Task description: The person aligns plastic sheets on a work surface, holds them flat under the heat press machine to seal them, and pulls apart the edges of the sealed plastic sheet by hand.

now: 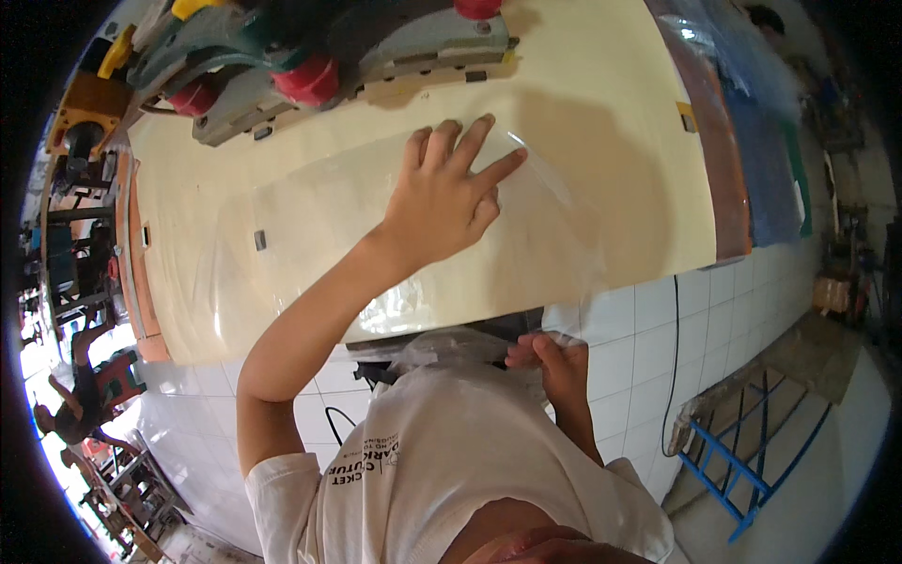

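Note:
A clear plastic sheet (329,197) lies over the cream-coloured table top, its front part hanging past the near edge and glinting. My left hand (437,202) rests flat on it with the fingers spread, pointing away from me toward the machine. At the near edge, close to my body, my right hand (562,367) is closed, thumb against curled fingers. The sheet's right side runs down to that hand, which appears to grip its edge; the exact pinch is hard to see.
A dark green and grey machine (376,42) with red knobs (308,81) spans the table's far left. A blue plastic-wrapped stack (761,150) lies at the right. A blue metal frame (738,470) stands on the floor at lower right. Another person (70,409) sits far left.

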A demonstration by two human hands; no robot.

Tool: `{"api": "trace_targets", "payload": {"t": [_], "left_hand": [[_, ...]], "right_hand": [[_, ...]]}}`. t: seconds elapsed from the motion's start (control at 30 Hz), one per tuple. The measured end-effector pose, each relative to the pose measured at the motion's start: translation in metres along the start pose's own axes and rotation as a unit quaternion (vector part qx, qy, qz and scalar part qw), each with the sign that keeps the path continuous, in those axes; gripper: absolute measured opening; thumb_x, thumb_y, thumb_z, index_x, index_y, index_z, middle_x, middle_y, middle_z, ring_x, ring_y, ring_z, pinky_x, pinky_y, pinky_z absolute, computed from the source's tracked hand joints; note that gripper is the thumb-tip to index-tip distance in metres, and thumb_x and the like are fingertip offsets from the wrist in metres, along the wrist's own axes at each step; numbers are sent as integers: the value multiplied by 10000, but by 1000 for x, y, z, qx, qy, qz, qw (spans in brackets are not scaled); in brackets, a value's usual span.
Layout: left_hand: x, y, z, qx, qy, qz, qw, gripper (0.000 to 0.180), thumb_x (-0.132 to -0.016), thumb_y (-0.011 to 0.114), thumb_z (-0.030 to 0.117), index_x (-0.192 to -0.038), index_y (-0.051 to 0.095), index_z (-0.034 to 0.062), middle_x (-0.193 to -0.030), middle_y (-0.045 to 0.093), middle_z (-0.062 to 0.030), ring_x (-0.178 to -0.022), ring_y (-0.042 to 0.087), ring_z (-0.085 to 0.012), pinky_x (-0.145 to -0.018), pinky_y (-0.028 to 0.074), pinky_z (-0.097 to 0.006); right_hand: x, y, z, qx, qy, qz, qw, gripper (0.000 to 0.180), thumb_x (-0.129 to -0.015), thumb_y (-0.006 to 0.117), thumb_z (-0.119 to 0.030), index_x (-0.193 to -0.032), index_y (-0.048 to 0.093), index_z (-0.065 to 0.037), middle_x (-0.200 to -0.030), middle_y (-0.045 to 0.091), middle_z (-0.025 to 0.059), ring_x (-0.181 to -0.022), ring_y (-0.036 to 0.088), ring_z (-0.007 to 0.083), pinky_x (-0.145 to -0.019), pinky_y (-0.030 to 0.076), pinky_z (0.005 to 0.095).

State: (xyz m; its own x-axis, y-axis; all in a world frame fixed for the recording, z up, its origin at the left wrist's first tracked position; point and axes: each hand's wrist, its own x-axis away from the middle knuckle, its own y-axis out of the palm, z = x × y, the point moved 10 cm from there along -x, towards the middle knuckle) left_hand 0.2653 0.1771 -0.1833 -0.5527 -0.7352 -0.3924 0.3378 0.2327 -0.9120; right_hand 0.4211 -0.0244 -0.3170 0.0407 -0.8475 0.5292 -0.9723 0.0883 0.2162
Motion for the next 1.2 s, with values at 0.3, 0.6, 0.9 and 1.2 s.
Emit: {"api": "trace_targets", "payload": {"t": [0.3, 0.6, 0.9, 1.2], "left_hand": [[0, 2, -2, -44, 12, 37, 998, 463, -883, 534, 272, -1331, 649, 293, -1398, 528, -113, -1205, 476, -335, -1031, 350, -495], [-2, -11, 7, 0, 31, 14, 999, 495, -866, 559, 238, -1356, 616, 199, -1396, 503, -193, -1179, 477, -386, -1007, 361, -538], [0, -11, 5, 3, 24, 22, 999, 496, -871, 553, 254, -1360, 613, 198, -1425, 493, -188, -1189, 474, -391, -1023, 349, -543], [6, 0, -3, -6, 7, 65, 998, 476, -900, 526, 272, -1367, 618, 307, -1422, 533, -110, -1201, 491, -326, -1026, 371, -505]], "right_hand": [[3, 6, -8, -45, -26, 43, 998, 390, -998, 596, -247, -1053, 659, 135, -926, 729, 243, -805, 742, 314, -766, 607, 424], [6, 12, -12, -106, -64, 46, 991, 345, -1000, 564, -203, -1062, 664, 121, -912, 722, 244, -791, 742, 303, -767, 621, 427], [7, 12, -18, -89, -67, 35, 993, 335, -996, 573, -188, -1067, 664, 127, -920, 723, 240, -794, 741, 297, -761, 622, 428], [13, 15, -45, 24, -96, 9, 995, 367, -1008, 556, -210, -1123, 663, 121, -983, 721, 237, -797, 738, 274, -768, 612, 393]]}}
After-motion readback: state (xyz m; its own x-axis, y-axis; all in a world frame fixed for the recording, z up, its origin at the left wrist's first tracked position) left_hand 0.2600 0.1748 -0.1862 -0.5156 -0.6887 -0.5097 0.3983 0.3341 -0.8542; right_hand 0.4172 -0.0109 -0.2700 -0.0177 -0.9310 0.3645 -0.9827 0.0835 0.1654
